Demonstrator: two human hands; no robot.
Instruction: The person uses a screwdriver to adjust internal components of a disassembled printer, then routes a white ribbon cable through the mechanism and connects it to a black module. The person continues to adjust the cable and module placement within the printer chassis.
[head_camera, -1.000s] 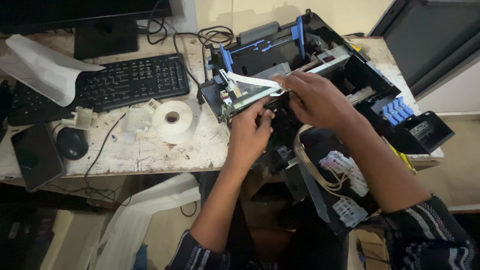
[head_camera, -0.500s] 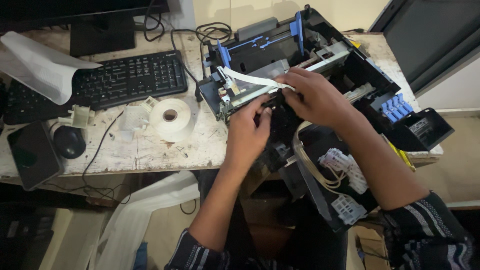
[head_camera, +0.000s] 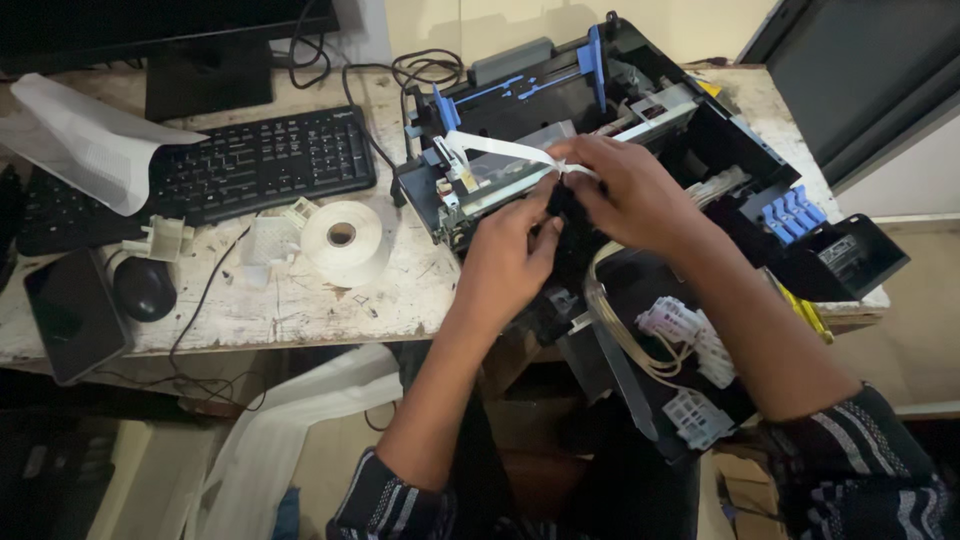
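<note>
Head view shows both hands meeting over an opened printer (head_camera: 650, 130) that lies on a worn white table (head_camera: 300, 310). The left hand (head_camera: 505, 255) has its fingers curled around a black part (head_camera: 565, 215) at the front of the printer. The right hand (head_camera: 630, 195) is closed too, pinching a flat white ribbon cable (head_camera: 500, 150) which runs to the left across the mechanism. Near the hands, to the left, I see a roll of white tape (head_camera: 345, 240), a black keyboard (head_camera: 250, 160), a mouse (head_camera: 143, 288) and a phone (head_camera: 75, 315).
</note>
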